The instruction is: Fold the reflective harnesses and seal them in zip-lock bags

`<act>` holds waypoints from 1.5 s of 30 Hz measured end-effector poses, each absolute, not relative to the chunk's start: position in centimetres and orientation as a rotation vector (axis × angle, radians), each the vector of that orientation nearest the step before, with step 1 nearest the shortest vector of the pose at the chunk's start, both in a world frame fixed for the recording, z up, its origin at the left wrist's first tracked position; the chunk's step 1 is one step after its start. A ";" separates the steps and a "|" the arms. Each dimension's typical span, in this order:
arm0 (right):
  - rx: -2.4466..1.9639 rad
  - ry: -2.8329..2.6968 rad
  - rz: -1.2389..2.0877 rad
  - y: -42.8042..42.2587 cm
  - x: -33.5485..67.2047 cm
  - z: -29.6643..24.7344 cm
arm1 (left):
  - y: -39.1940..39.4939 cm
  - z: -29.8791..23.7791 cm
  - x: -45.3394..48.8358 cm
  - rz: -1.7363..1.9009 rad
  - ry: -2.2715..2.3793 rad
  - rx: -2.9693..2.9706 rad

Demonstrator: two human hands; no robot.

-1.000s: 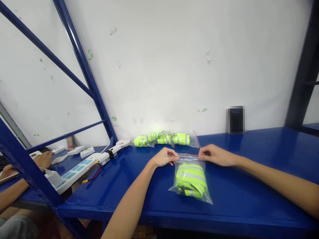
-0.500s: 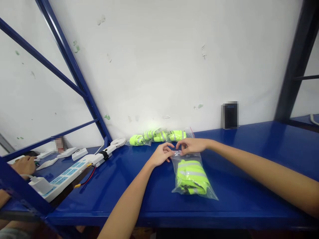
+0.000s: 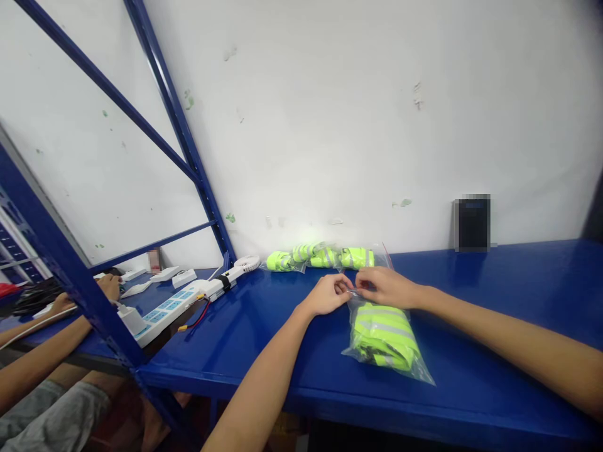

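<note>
A clear zip bag (image 3: 426, 371) lies flat on the blue table, its top edge towards the wall. Inside it is a folded fluorescent yellow vest (image 3: 384, 336) with silver reflective strips. At the bag's top left corner my left hand (image 3: 330, 293) pinches the edge, fingers curled. My right hand (image 3: 384, 287) is closed on the same top edge just beside it, covering most of the seal. The two hands almost touch. Behind them, against the wall, more bagged yellow vests (image 3: 323, 255) lie in a row.
A white power strip (image 3: 172, 307) runs along the left, with a small white fan (image 3: 245, 263) and a red-black cable (image 3: 200, 317) near it. A dark blurred box (image 3: 472, 224) stands at the wall on the right. Beyond the blue post (image 3: 101, 314), another person's hands (image 3: 109, 287) are at work.
The view has swung left, so everything sits further right. My left hand has come onto the bag's top edge, and both hands are now closed together at its left corner.
</note>
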State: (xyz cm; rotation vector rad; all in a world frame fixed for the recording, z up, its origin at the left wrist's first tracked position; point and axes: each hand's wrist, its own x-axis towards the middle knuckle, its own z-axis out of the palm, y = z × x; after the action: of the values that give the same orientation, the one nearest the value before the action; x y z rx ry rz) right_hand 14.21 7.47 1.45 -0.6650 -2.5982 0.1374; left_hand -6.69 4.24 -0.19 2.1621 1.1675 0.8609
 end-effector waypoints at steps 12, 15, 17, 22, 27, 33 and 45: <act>-0.577 -2.546 0.099 6.4 14.1 1.2 | 3.8 0.0 -6.3 0.923 1.193 2.263; -0.670 -2.461 0.240 7.0 14.1 0.9 | 4.1 -0.5 -6.3 0.982 1.142 2.191; -0.750 -2.450 0.405 7.4 14.1 0.8 | 4.3 -0.7 -6.3 0.992 1.184 2.158; -0.930 -2.411 0.611 8.1 14.0 0.9 | 4.6 -0.5 -6.3 0.894 1.438 2.144; -0.944 -2.420 0.603 8.0 14.1 1.2 | 4.7 -0.3 -6.3 0.871 1.397 2.182; -0.800 -2.413 0.709 7.9 14.5 1.6 | 4.7 -0.4 -6.5 0.966 1.267 2.095; -0.815 -2.350 0.857 7.8 14.5 2.5 | 3.8 0.6 -5.8 1.069 1.285 2.278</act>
State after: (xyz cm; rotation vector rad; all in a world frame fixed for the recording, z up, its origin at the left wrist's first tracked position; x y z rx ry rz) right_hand 14.54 7.82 2.53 -0.8150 -2.3495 0.8572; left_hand -5.82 3.78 0.62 2.2784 1.2853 1.0695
